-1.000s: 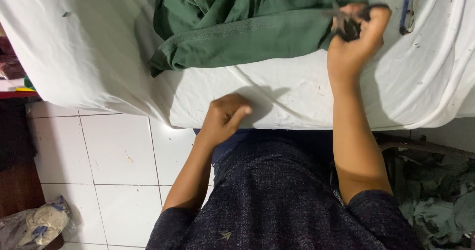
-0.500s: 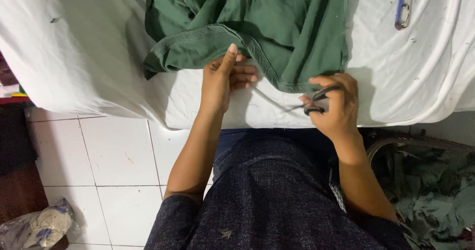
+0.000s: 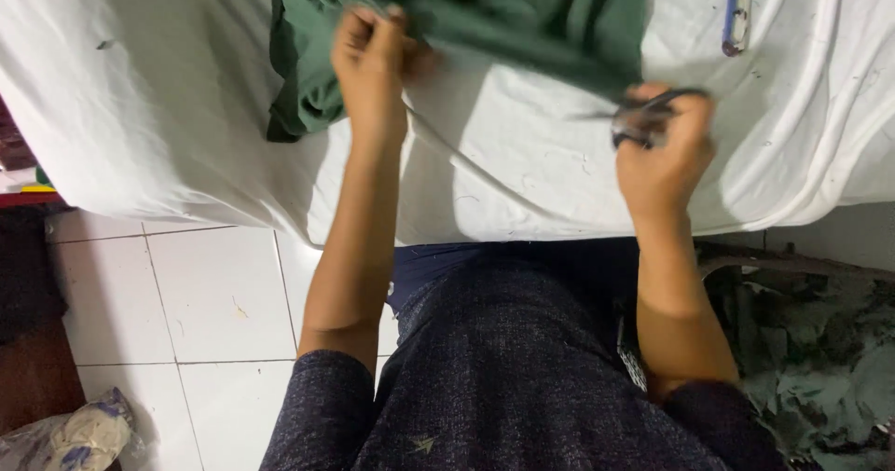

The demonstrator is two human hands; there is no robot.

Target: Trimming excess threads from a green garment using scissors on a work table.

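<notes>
A dark green garment (image 3: 522,5) lies bunched on a table covered with a white cloth (image 3: 168,107). My left hand (image 3: 371,56) is closed on the garment's lower edge and lifts it off the cloth. My right hand (image 3: 664,149) grips small dark scissors (image 3: 639,124) by the handles, blades pointing left toward the raised hem. The two hands are apart, with the stretched green edge running between them.
A blue-and-silver tool (image 3: 738,9) lies on the cloth at the upper right. White floor tiles (image 3: 214,294) show at the left, a plastic bag (image 3: 65,438) in the bottom-left corner, and a heap of green fabric scraps (image 3: 820,378) on the floor at the right.
My left hand has moved up and away from me, pulling the garment's edge up. My right hand with the scissors has shifted slightly up and right.
</notes>
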